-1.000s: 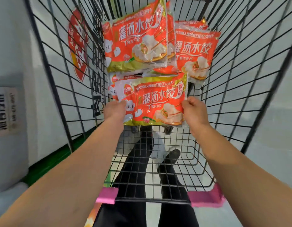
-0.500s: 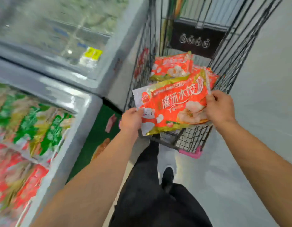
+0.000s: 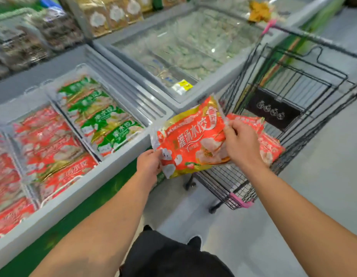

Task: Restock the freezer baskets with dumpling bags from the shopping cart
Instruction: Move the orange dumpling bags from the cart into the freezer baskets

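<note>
Two hands hold one orange dumpling bag by its ends: the left hand pinches the lower left corner, the right hand curls over the right edge. It hangs tilted between the freezer and the shopping cart, where more bags lie.

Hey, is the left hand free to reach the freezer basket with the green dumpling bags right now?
Probably not yet. The left hand grips the orange plastic dumpling bag, with the right hand on the other end. Nothing visibly blocks the green-bag freezer basket; it sits open.
</note>
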